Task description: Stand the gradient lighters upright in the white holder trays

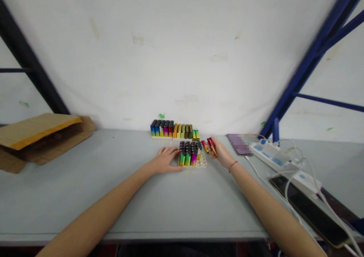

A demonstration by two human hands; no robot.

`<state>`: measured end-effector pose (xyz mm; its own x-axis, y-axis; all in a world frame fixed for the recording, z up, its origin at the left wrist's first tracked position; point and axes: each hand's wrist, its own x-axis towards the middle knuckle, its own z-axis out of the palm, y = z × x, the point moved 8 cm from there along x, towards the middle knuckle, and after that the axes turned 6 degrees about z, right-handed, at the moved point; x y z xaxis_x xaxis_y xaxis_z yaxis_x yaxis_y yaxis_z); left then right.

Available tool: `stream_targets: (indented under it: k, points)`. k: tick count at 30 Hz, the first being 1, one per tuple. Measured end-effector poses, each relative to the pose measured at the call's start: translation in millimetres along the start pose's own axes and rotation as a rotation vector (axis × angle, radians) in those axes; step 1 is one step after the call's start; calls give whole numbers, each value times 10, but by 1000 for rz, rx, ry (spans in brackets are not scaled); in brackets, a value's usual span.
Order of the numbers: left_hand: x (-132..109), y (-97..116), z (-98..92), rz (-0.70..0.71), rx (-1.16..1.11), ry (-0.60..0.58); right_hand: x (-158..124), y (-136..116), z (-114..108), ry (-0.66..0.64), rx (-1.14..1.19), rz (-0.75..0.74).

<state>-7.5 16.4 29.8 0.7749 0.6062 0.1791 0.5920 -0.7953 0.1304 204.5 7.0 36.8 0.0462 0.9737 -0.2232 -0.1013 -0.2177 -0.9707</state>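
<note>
Near the middle of the table, a white tray (203, 163) holds upright lighters (188, 158) in bright colours with dark tops. Empty round holes show at its right side. My left hand (164, 161) grips the tray's left end, thumb along the front edge and fingers at the side. Just right of the tray, my right hand (222, 152) is closed around red lighters (212, 147); at least two show, tilted, and its fingers are partly hidden. Behind stands a second row of upright lighters (162, 129), beside yellow and brown lighters (182, 130) with gold-coloured tops.
To the left lies an open brown paper-like package (40, 130). On the right are a purple phone (240, 145), a white power strip (284, 166) with cables, and a dark phone (309, 211). A wall and a blue metal frame (301, 71) bound the table (136, 207).
</note>
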Motion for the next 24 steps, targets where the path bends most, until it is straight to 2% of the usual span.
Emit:
stream_targets:
  k: [2,7,10,13,19,21,24]
  points:
    - [-2,-4,4,1,-7,4,13,28,-31,46,14,25]
    - [-3,-18,9,-5,-22,13,-7,33,44,6,30,10]
    - [-2,-13,6,-7,-25,4,-32,34,51,22,33,45]
    - [-2,0,-4,-10,-23,-12,-46,13,75,-18,23,64]
    - [-4,9,-20,-8,-23,-2,-50,-20,172,-167,29,19]
    - [-5,5,-15,-8,-19,-7,-56,-51,179,-170,27,-45]
    - [-6,6,-16,-7,-16,-11,-71,-95,145,-102,-22,-132]
